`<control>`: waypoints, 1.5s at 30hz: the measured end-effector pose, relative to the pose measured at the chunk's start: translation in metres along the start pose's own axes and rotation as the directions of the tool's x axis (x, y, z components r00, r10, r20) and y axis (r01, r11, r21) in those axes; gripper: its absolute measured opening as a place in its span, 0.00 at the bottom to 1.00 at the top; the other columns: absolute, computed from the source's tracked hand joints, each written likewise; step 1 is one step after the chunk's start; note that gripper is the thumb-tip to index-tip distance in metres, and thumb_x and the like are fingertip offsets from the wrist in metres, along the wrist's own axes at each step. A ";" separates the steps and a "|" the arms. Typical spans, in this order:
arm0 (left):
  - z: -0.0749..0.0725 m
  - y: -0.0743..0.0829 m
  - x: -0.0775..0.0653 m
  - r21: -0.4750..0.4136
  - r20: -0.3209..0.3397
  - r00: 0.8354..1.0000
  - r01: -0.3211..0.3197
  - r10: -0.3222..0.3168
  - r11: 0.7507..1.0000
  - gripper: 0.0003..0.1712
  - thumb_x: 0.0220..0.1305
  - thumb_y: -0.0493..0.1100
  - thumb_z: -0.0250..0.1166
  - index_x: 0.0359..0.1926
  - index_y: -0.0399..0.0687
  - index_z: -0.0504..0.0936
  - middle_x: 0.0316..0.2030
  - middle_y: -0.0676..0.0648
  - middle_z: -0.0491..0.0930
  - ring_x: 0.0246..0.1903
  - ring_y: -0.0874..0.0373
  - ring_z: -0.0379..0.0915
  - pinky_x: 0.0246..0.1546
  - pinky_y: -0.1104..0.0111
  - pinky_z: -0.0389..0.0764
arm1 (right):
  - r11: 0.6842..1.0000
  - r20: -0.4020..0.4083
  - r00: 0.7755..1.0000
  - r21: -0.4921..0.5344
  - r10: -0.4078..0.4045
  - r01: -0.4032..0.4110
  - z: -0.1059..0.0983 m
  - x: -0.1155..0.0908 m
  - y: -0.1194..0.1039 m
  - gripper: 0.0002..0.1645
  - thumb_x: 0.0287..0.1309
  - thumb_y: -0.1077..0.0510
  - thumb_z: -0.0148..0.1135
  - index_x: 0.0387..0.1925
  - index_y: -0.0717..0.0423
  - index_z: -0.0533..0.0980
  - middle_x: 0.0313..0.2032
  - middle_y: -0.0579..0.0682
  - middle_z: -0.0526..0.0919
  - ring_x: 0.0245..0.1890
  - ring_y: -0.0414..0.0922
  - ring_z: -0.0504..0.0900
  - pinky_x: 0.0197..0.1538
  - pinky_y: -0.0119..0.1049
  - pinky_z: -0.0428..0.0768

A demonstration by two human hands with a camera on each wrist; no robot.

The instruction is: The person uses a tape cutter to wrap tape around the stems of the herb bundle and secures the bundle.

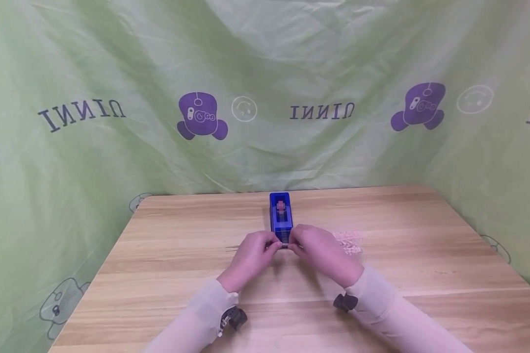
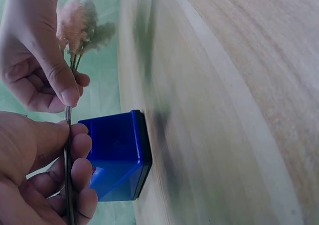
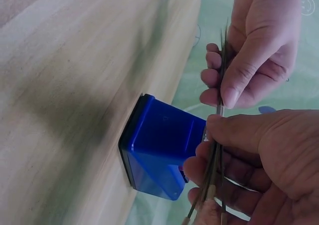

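The blue tape dispenser (image 1: 281,215) stands on the bench (image 1: 194,215), its near end facing the person, presumably so that tape comes off within easy reach. Just off that end, a bundle of thin stems (image 2: 68,160) lies crosswise in both hands: the bare tips stick out to the left of the dispenser, and the fluffy pinkish plumes (image 1: 350,241) to its right. The left grip (image 1: 249,257) pinches the stems on the bare side, thumb against curled fingers; the right grip (image 1: 324,252) pinches them on the plume side. The two sit close together at the dispenser's near end, likely to hold the stems tight and in line there. Between them a short shiny band (image 2: 68,114), seemingly clear tape, lies on the stems; whether it joins the dispenser's roll I cannot tell. Behind the dispenser hangs a green printed cloth (image 1: 247,162).
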State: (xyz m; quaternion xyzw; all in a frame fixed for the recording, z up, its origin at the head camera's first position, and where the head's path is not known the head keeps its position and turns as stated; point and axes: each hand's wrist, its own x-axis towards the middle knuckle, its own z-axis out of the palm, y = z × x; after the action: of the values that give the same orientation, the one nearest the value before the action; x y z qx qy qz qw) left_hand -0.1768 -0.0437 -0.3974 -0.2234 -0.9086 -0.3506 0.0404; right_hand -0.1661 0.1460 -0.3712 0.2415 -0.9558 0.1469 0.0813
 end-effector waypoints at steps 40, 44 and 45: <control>0.000 0.000 0.006 -0.044 -0.014 1.000 -0.001 0.000 0.999 0.08 0.72 0.38 0.66 0.35 0.43 0.89 0.29 0.48 0.87 0.27 0.63 0.72 0.30 0.73 0.75 | 0.998 0.022 1.000 0.059 0.015 -0.016 0.004 0.004 0.006 0.09 0.64 0.57 0.72 0.30 0.51 0.79 0.28 0.43 0.79 0.28 0.37 0.74 0.34 0.31 0.77; 0.000 -0.002 0.006 -0.051 -0.024 1.000 -0.004 0.003 0.999 0.07 0.71 0.37 0.67 0.35 0.43 0.88 0.31 0.47 0.88 0.28 0.63 0.74 0.33 0.73 0.77 | 0.997 0.036 0.999 0.081 0.010 -0.013 0.004 0.004 0.007 0.06 0.66 0.58 0.70 0.32 0.54 0.82 0.29 0.44 0.79 0.28 0.38 0.74 0.36 0.33 0.79; 0.001 -0.002 0.006 -0.050 -0.028 1.000 -0.007 0.006 0.999 0.06 0.71 0.37 0.67 0.35 0.43 0.88 0.31 0.47 0.88 0.28 0.63 0.74 0.33 0.73 0.77 | 0.997 0.034 0.999 0.081 0.001 -0.004 0.004 0.004 0.007 0.05 0.66 0.59 0.69 0.33 0.54 0.83 0.29 0.44 0.79 0.29 0.38 0.74 0.37 0.34 0.80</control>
State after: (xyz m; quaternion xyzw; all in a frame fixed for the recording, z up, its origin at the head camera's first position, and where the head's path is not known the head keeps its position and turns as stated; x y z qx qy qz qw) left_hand -0.1826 -0.0424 -0.3981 -0.2223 -0.8981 -0.3764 0.0487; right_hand -0.1730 0.1491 -0.3762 0.2460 -0.9505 0.1817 0.0551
